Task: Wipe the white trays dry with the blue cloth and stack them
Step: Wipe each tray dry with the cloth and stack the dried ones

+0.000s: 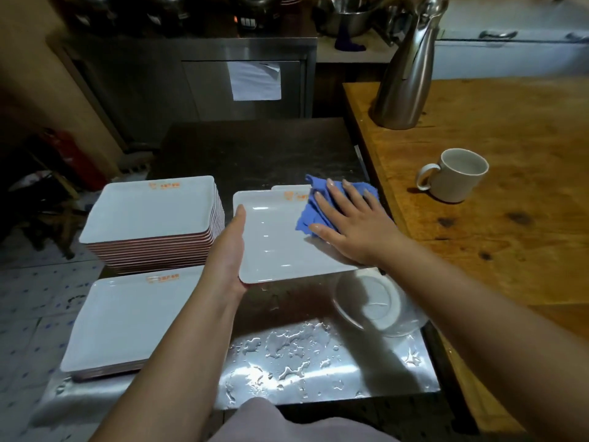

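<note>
Head view, surroundings: a wet steel counter (318,362) carries a tall stack of white trays (149,215) at the far left and a lower stack (127,320) nearer the person.
Right side: a wooden table (510,193) butts against the counter, with a white mug (454,175) and a steel jug (404,78) on it.
In the way: a clear glass dish (376,301) lies upside down just beside the tray's near right corner, under the right forearm.
Tray being wiped: the white tray (274,240) lies in the counter's middle, on top of another tray that peeks out behind.
Right hand (347,218): flat, fingers spread, pressing the blue cloth (314,208) onto the tray's far right corner.
Left hand (231,247): fingers straight along the tray's left edge, thumb hidden beneath, steadying it.
</note>
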